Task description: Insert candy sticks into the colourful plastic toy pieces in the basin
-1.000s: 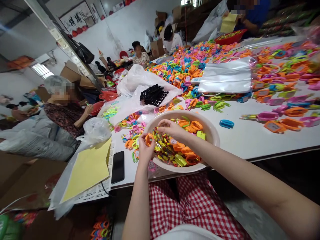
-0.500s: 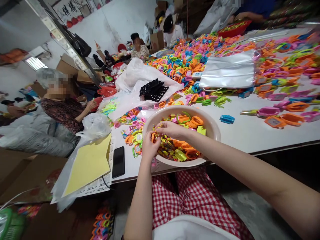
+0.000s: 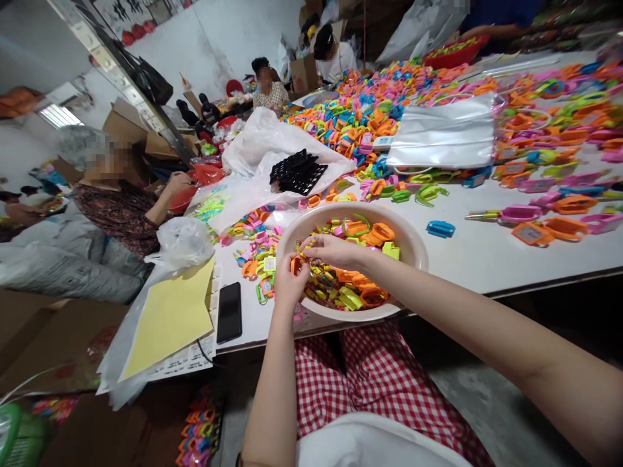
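My left hand [image 3: 291,279] is closed on an orange plastic toy watch [image 3: 296,263] at the left rim of a pale pink basin [image 3: 413,250]. Just above it, my right hand [image 3: 333,251] reaches over the basin with its fingers pinched together at the toy watch. Whatever small thing those fingertips hold is hidden. Inside the basin lie several orange toy watch pieces [image 3: 382,231], yellow-green pieces [image 3: 350,299] and many small yellow and red wrapped bits [image 3: 327,285].
A black phone [image 3: 229,312] and yellow paper [image 3: 170,318] lie left of the basin. Behind it are black plastic grids [image 3: 298,173], a white bag [image 3: 263,146], a silvery pouch [image 3: 442,135] and heaped colourful toy watches [image 3: 363,123]. A person [image 3: 117,194] sits at left; others work farther back.
Both hands stay at the basin's left side with only slight finger movement, and the orange toy watch shows more clearly. The person at left has raised a hand. The view has shifted slightly.
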A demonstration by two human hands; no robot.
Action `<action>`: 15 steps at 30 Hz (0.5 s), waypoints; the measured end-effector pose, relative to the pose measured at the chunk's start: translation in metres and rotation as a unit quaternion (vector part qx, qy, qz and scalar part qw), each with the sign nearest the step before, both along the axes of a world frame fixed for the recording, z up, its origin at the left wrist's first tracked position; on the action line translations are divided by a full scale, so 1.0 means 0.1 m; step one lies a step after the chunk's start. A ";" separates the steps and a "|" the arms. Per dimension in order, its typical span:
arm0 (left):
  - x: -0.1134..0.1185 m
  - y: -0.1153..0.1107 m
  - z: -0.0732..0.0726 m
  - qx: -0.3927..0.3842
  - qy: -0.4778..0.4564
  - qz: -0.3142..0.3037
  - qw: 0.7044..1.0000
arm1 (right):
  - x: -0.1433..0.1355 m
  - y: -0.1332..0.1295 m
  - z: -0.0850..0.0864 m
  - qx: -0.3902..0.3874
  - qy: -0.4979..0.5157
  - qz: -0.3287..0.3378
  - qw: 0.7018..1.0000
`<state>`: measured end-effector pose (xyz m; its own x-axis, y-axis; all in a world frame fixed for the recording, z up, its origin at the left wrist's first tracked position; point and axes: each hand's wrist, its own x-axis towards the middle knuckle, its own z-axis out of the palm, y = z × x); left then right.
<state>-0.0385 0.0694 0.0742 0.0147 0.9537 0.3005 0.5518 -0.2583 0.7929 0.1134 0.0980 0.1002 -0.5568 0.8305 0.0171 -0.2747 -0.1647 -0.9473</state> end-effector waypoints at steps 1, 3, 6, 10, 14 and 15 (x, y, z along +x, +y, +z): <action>0.00 0.00 0.00 0.000 -0.006 -0.001 1.000 | 0.00 -0.01 0.01 -0.004 -0.002 0.001 1.000; 0.00 0.00 0.00 0.000 -0.020 -0.003 1.000 | 0.00 -0.02 0.02 -0.009 -0.008 0.002 1.000; 0.00 0.00 0.01 -0.006 -0.044 -0.003 0.999 | 0.01 -0.02 0.03 -0.010 -0.010 0.008 1.000; 0.00 -0.01 0.01 0.002 -0.062 -0.005 0.998 | 0.00 -0.02 0.01 -0.010 -0.004 0.008 1.000; -0.01 -0.03 -0.02 0.027 -0.058 0.013 0.998 | -0.02 -0.01 -0.03 0.043 -0.015 -0.005 0.999; -0.01 -0.03 -0.03 0.036 -0.058 0.016 0.998 | -0.03 -0.01 -0.03 0.054 -0.020 -0.015 0.998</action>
